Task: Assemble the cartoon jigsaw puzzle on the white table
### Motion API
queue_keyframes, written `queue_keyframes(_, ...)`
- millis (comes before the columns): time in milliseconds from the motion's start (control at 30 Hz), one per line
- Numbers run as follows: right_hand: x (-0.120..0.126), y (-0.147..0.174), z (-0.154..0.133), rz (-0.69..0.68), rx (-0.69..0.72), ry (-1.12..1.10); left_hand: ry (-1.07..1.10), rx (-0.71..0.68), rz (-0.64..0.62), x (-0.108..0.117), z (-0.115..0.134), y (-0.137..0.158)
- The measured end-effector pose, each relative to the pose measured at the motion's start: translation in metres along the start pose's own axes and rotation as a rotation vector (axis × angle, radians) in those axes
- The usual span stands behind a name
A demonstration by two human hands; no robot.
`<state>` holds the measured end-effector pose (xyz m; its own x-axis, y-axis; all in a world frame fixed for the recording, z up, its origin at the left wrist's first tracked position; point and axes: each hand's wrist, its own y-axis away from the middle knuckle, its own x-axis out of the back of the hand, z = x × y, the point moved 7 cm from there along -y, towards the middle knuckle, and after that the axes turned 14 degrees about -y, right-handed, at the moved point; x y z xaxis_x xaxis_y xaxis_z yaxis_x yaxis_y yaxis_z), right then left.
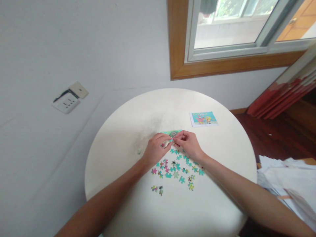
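Against a pale wall (98, 39) stands a round white table (153, 108). A turquoise piece (171, 140) sits between the nearly meeting fingertips of the left hand (158, 147) and right hand (188, 144); blur hides which of them grips it. Just beyond lies a green strip (167, 132). Loose puzzle pieces (178, 167) spread nearer the wearer, seemingly for easy picking; 1 picture card (204, 118) lies face up farther off, probably for viewing.

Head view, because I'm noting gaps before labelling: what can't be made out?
All in the head view:
- Green printed item: its near side is hidden by the left hand and right hand.
- Whether one or both hands grip the bit at their fingertips: too small.
- Pictures on the loose puzzle pieces: too small.
- Curtain and papers: cut off by the right edge.
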<state>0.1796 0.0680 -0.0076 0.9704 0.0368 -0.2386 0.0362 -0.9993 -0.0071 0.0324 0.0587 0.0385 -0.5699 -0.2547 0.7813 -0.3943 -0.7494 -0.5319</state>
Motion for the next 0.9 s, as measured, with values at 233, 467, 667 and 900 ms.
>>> queue_keyframes(233,0.002,-0.010,-0.019,-0.130,0.462,0.778,-0.107,-0.035,-0.061,-0.011,-0.032,-0.007)
queue_keyframes(467,-0.005,-0.010,-0.004,-0.258,0.385,1.017,-0.148,-0.120,-0.136,-0.027,-0.036,-0.005)
queue_keyframes(667,-0.003,-0.012,-0.002,-0.261,0.367,1.031,-0.173,-0.121,-0.148,-0.029,-0.035,-0.004)
queue_keyframes(900,-0.004,-0.011,-0.004,-0.257,0.379,1.017,-0.190,-0.106,-0.162,-0.029,-0.033,-0.006)
